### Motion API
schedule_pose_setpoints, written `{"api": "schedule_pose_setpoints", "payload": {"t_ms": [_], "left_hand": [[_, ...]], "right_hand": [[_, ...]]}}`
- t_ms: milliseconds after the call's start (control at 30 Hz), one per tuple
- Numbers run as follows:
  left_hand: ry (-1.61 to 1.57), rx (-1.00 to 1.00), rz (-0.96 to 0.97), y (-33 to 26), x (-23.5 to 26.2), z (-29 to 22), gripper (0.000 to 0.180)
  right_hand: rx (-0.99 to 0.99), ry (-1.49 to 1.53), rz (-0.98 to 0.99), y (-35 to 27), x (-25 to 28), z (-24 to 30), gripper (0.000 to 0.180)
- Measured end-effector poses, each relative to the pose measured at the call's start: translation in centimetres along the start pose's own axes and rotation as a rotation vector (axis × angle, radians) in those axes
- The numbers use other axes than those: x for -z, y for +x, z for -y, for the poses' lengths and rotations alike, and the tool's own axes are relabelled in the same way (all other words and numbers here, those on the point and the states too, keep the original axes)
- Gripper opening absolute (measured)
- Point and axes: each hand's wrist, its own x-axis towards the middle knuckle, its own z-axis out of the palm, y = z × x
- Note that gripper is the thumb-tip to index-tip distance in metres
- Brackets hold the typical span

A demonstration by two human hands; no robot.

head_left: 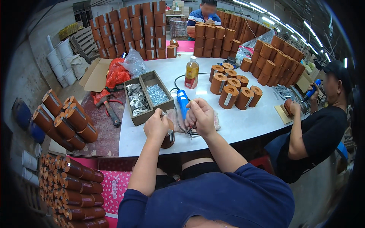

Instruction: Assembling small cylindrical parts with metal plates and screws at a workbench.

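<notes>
My left hand (156, 124) is closed in a pinch, with a small greyish metal piece (163, 113) at its fingertips. It sits against the upper left side of a brown cylinder (168, 139), which stands at the table's near edge with a metal strip on its side. To the right, my right hand (201, 117) is raised with its fingers curled together; what they hold, if anything, is hidden. A blue electric screwdriver (182, 102) with a black cord lies just beyond and between the hands, partly on a pale cloth (216, 122).
A divided box (134, 121) holds metal clips and screws. Left of it are a hammer (113, 115) and red-handled pliers (115, 101). A drink bottle (191, 74) and several brown cylinders (229, 96) stand ahead. A co-worker (319, 114) with another blue screwdriver sits right; another person (205, 17) is behind stacks.
</notes>
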Motion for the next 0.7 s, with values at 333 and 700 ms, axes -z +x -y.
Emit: {"api": "schedule_pose_setpoints", "payload": {"t_ms": [333,700], "left_hand": [[-0.089,-0.409,0.146,-3.5,3.1,2.9,0.051],[0.199,-0.303,0.223,-3.6,3.4,1.2,0.054]], "right_hand": [[0.091,-0.061,-0.156,-2.4,3.2,2.7,0.019],[0.109,-0.039,-0.172,-3.5,3.5,3.5,0.019]]}}
